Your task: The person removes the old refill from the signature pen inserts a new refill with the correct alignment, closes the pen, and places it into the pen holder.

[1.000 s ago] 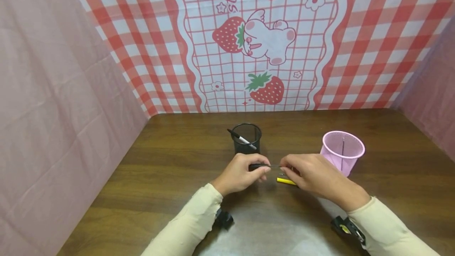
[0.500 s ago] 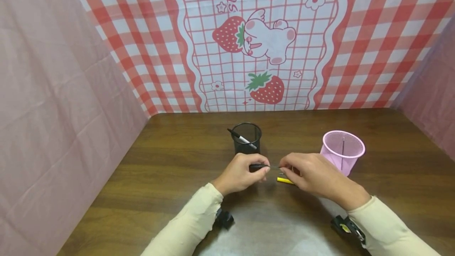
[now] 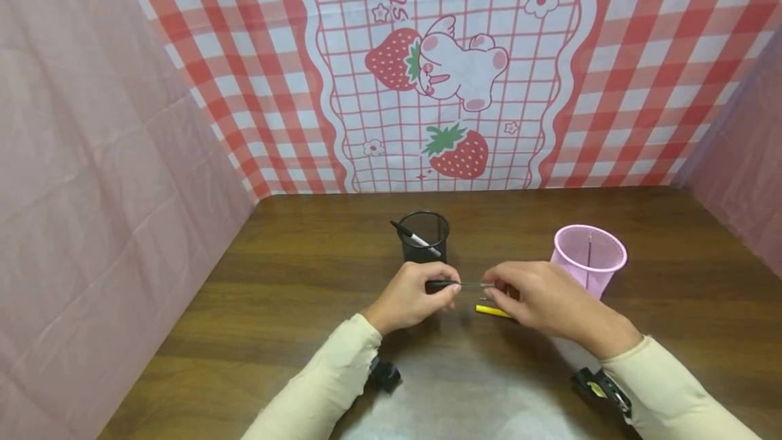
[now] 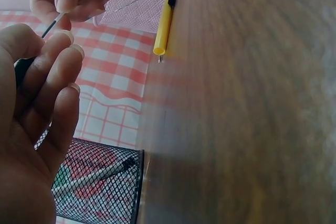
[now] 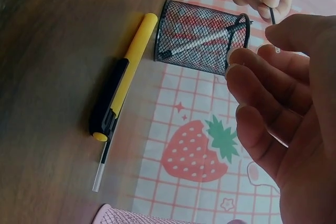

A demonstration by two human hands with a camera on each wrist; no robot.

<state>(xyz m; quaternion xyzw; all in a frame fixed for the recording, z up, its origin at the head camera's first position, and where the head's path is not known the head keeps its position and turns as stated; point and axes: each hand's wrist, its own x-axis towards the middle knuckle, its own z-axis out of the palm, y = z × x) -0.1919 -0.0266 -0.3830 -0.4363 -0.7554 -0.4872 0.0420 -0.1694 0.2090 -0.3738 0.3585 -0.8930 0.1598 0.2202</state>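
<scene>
Above the table, my left hand (image 3: 415, 294) grips a slim black pen barrel (image 3: 441, 284). A thin pen refill (image 3: 474, 284), dark with a clear end in the right wrist view, sticks out of it toward the right. The thumb and fingers of my right hand (image 3: 540, 299) pinch the far end of that refill. Below the right hand a yellow pen barrel (image 3: 492, 311) with a black clip lies on the table. Beside it lies a second refill (image 5: 100, 174), whose metal tip (image 4: 160, 59) shows past the barrel's end.
Behind the left hand stands a black mesh cup (image 3: 408, 255) with a black-and-white marker (image 3: 418, 240) leaning in it. A pink mesh cup (image 3: 601, 282) stands behind the right hand; a thin dark rod shows at it. A strawberry-print cloth (image 3: 464, 73) hangs at the back.
My right hand has shifted slightly right, and a longer stretch of the refill shows between the hands. The left hand, the cups and the yellow barrel have hardly moved.
</scene>
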